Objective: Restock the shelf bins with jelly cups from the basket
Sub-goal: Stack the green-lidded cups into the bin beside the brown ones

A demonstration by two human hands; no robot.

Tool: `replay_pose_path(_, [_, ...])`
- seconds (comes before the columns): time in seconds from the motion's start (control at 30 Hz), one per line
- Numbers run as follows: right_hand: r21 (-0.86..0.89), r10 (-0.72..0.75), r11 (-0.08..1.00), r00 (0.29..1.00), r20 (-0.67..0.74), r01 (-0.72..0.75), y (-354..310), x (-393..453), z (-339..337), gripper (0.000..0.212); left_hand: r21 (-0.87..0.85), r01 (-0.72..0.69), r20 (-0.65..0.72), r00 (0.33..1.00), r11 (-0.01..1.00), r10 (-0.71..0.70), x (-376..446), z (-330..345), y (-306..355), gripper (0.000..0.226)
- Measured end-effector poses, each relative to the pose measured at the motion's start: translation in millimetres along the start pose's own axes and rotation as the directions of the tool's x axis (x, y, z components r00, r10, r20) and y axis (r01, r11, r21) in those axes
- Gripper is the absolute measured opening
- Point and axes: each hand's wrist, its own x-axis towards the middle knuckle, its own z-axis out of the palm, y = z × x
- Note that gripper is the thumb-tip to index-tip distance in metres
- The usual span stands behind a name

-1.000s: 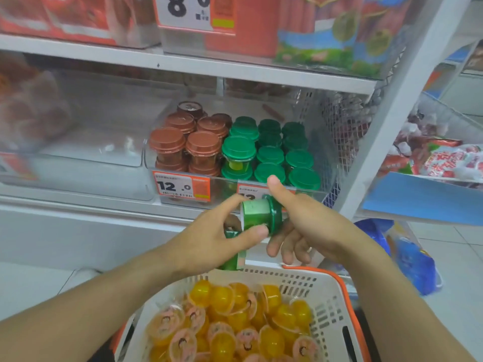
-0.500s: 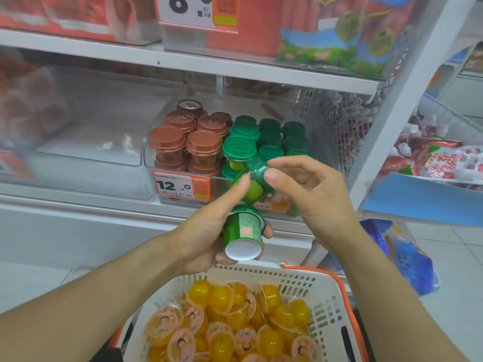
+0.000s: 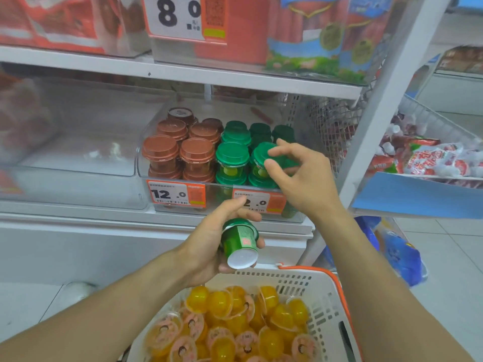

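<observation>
A clear shelf bin [image 3: 141, 163] holds stacked brown-lidded cups [image 3: 183, 150] on its left and green-lidded cups [image 3: 231, 155] on its right. My right hand [image 3: 305, 178] reaches into the bin and pinches a tilted green jelly cup [image 3: 261, 155] on top of a front green stack. My left hand [image 3: 206, 246] holds another green jelly cup [image 3: 240, 241] below the bin, its white base turned towards me. The white basket [image 3: 321, 309] with an orange rim sits under my arms, filled with several yellow jelly cups [image 3: 230, 322].
A second clear bin [image 3: 78, 184] stands left of the stocked one. The upper shelf [image 3: 183, 77] hangs close above the bins. A white upright post [image 3: 386, 113] and a wire bin of packets [image 3: 431, 158] are at right. A blue bag [image 3: 400, 257] lies on the floor.
My right hand took one green cup from beside my left hand and lifted it up into the bin onto the green stack. My left hand stayed low with the other cup.
</observation>
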Motion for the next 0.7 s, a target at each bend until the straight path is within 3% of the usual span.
replay_pose_path(0.17, [-0.02, -0.03, 0.999, 0.998, -0.063, 0.029, 4, 2, 11, 0.016, -0.083, -0.05, -0.035, 0.998, 0.995, 0.047, 6, -1, 5, 0.055])
replay_pose_path(0.43, [-0.029, -0.118, 0.993, 0.993, -0.028, 0.118, 14, 1, 3, 0.02, -0.144, -0.116, -0.022, 0.993, 0.983, 0.114, 7, -1, 9, 0.048])
replay_pose_path(0.53, [0.046, -0.177, 0.98, 0.952, -0.251, 0.195, 3, -6, -7, 0.009, -0.145, -0.118, 0.017, 0.992, 0.982, 0.122, 9, 0, 11, 0.027])
replay_pose_path(0.6, [0.168, -0.156, 0.962, 0.939, -0.307, 0.215, -8, -17, -12, 0.008, -0.127, -0.117, 0.019, 0.993, 0.985, 0.12, 10, 1, 11, 0.028])
replay_pose_path(0.7, [0.307, -0.166, 0.938, 0.986, -0.019, 0.164, -12, -39, -18, 0.019, -0.103, -0.087, -0.013, 0.996, 0.991, 0.087, 11, 5, 10, 0.042])
